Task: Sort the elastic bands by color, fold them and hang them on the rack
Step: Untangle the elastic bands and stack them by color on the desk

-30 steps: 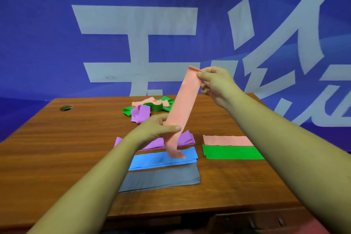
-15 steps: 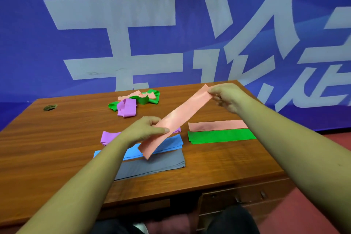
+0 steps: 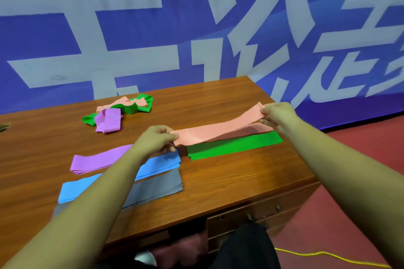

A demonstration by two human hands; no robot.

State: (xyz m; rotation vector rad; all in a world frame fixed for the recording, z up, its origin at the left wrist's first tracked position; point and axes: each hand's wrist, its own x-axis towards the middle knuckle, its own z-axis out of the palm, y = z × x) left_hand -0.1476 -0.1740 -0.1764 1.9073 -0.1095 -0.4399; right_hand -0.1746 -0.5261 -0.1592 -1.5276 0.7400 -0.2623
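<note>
Pink band (image 3: 218, 132) now lower, flatter; long axis left-right between hands (image 3: 156, 140) (image 3: 276, 116)

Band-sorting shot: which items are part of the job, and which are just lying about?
Job:
- pink band, pinched by left hand and right hand
- green stack, purple stack, blue stack, grey stack
- unsorted heap

Lying about:
- yellow cord on the floor
- banner
- desk drawers
</note>
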